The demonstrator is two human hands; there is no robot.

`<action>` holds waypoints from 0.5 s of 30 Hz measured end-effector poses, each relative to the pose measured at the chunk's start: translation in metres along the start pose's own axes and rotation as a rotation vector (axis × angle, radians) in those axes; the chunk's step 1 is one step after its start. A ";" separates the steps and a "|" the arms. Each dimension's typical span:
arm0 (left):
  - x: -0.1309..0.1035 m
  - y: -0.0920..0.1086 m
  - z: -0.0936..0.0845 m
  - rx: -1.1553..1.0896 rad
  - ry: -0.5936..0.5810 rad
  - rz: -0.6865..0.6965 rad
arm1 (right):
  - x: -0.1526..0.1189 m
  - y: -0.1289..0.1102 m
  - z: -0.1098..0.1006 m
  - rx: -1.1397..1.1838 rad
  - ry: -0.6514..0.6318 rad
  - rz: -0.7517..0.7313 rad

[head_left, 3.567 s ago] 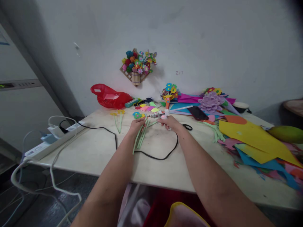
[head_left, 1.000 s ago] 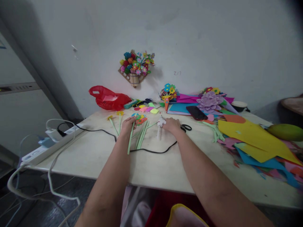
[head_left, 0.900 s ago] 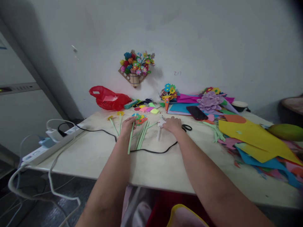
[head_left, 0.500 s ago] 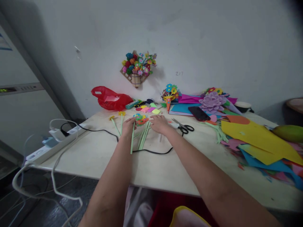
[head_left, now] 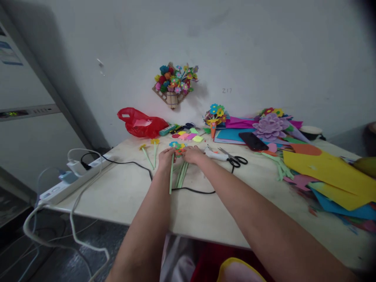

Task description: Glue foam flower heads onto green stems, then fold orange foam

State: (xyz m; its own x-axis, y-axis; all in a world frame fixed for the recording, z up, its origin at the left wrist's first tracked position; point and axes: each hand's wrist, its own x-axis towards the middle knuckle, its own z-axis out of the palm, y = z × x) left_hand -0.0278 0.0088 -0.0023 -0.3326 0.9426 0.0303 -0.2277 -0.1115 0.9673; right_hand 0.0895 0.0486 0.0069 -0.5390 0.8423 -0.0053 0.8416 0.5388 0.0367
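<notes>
My left hand (head_left: 166, 157) is closed around a pale green strip-like flower stem (head_left: 171, 178), which hangs below the fingers. Just above and between my hands lies a cluster of paper or foam flowers (head_left: 178, 146) in blue, green, yellow and orange. At its right edge is my right hand (head_left: 194, 154), fingers bent down and pressed together; what they grip is hidden. Several more green stems (head_left: 182, 175) fan out on the table under the hands. To the left lie two yellow flowers on stems (head_left: 155, 141).
A white glue gun (head_left: 216, 155) and black-handled scissors (head_left: 237, 161) lie right of my right hand. A black cord (head_left: 194, 191) crosses the table in front. Coloured sheets (head_left: 326, 166) and a phone (head_left: 253, 141) cover the right side. A power strip (head_left: 58, 192) sits at left.
The camera view has shifted slightly, so everything appears a little further right. My right hand has moved slightly nearer the left, uncovering more of the glue gun. My left hand still holds the stem.
</notes>
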 end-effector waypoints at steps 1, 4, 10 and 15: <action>0.001 -0.001 0.000 -0.004 -0.005 0.004 | 0.002 -0.001 0.000 0.001 -0.008 0.006; 0.001 -0.002 0.000 -0.018 -0.017 0.017 | 0.005 -0.004 0.001 0.006 -0.017 0.035; -0.003 0.000 0.001 -0.021 -0.026 0.022 | 0.003 0.002 0.002 0.055 0.145 0.063; -0.005 0.000 0.002 -0.008 -0.032 0.034 | -0.004 0.020 -0.001 0.309 0.483 0.166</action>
State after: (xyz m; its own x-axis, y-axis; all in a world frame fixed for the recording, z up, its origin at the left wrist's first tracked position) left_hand -0.0245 0.0049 -0.0016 -0.3107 0.9478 0.0712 -0.2241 -0.1459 0.9636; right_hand 0.1089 0.0559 0.0088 -0.2932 0.8522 0.4332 0.8478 0.4412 -0.2942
